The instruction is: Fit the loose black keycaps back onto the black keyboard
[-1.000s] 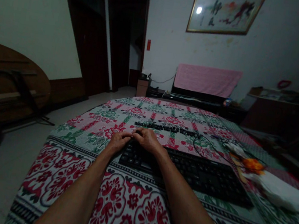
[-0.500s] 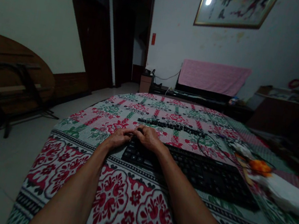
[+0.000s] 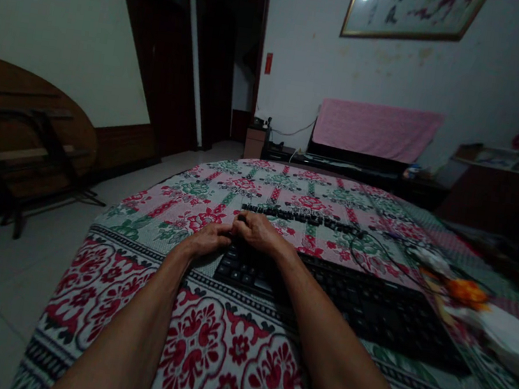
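Observation:
A black keyboard (image 3: 378, 314) lies aslant on the patterned cloth. Over its far left corner is my right hand (image 3: 257, 231), its fingers closed in a pinch on a small black keycap (image 3: 241, 217). My left hand (image 3: 209, 239) rests against the keyboard's left end, fingers stretched toward the corner and nothing visible in them. Its fingertips come close to the right hand's. Beyond both hands runs a line of loose black keycaps (image 3: 304, 217). The right hand and forearm hide part of the keyboard's left side.
A patterned cloth (image 3: 195, 340) covers the table. At the right lie a black cable (image 3: 379, 253), an orange item (image 3: 468, 292) and white crumpled material (image 3: 514, 336). A folded round table (image 3: 17, 128) leans on the left wall. A pink towel (image 3: 377, 130) hangs at the back.
My right hand has lifted slightly, and the dark keycap now shows at its fingertips. My left fingers have drawn a little apart from it. The view has shifted slightly.

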Motion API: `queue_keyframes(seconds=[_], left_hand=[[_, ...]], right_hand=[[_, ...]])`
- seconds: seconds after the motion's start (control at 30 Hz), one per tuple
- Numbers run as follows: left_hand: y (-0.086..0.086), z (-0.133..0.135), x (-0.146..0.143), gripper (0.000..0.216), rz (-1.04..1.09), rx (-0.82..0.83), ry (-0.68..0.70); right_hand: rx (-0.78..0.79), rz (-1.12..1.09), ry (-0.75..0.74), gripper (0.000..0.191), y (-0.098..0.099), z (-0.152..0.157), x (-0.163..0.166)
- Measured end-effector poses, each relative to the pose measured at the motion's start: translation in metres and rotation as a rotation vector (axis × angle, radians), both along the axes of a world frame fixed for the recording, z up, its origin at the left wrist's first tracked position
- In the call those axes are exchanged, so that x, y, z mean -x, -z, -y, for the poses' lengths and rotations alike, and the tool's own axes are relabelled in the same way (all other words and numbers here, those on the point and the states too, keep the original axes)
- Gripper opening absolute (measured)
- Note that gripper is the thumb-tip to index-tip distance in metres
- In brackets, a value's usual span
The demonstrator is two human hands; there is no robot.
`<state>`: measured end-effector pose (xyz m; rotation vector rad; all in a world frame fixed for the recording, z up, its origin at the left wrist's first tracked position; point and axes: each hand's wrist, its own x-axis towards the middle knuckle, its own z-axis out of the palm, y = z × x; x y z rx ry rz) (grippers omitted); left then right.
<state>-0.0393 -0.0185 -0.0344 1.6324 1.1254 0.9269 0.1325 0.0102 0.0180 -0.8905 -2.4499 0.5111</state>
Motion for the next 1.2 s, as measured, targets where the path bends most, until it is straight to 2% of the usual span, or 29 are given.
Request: queue_keyframes(seconds=[0.17,0.33,0.87,1.2], left_hand=[[-0.004,0.001,-0.002,0.039,0.011,0.018,0.007],[-0.005,0.002,-0.005,0.038,0.052,0.072,-0.007],[0.005,-0.007,-0.001,0.036,0.062,0.061,-0.019],[0.004,-0.005,-0.003,0.029,0.042,0.064,-0.084]], right_hand=[[0.092,0.007,-0.078,0.019,-0.003,-0.016,0.0],[0.137,0.007,-0.142,0.019,-0.005,-0.019,0.0],[-0.165,0.142,-0.107,0.014,-0.008,-0.002,0.005],[-0.142,0.191,-0.072,0.014,-0.011,0.001,0.009]])
